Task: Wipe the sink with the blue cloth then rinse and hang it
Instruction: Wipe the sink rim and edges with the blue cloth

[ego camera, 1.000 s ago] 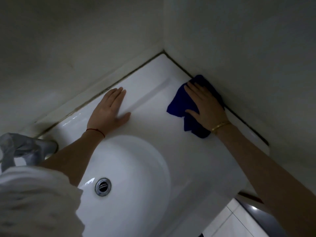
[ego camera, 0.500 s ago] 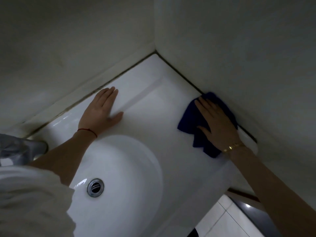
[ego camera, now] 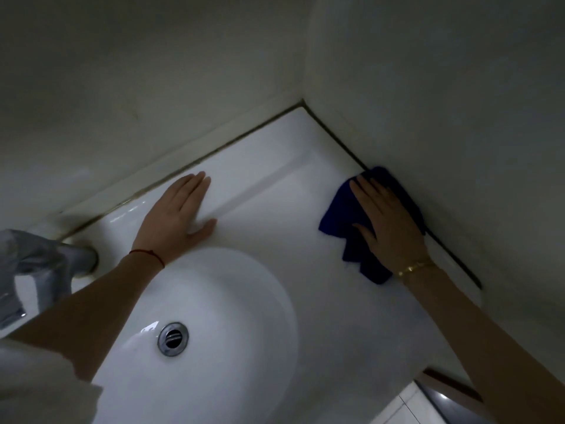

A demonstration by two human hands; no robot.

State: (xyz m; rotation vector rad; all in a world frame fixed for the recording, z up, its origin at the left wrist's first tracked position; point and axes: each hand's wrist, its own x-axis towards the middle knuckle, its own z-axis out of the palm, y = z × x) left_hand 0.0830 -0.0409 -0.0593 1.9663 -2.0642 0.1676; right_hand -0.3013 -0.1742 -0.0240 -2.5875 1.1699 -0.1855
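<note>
Under the right hand [ego camera: 389, 228], whose flat, straight fingers press it down, the cloth [ego camera: 344, 231] lies bunched on the sink [ego camera: 275, 240] ledge, touching the wall seam [ego camera: 452, 258] beyond the knuckles. Across from it the left hand [ego camera: 177, 215] rests flat and spread on the ledge beside the basin [ego camera: 232, 347], holding nothing. To wipe well, I would keep the palm's weight even, run the cloth along that seam, then work inward toward the drain [ego camera: 173, 338].

Bare forearms — red string bracelet [ego camera: 147, 256], gold bangle [ego camera: 416, 267], seemingly white sleeve [ego camera: 39, 384].
</note>
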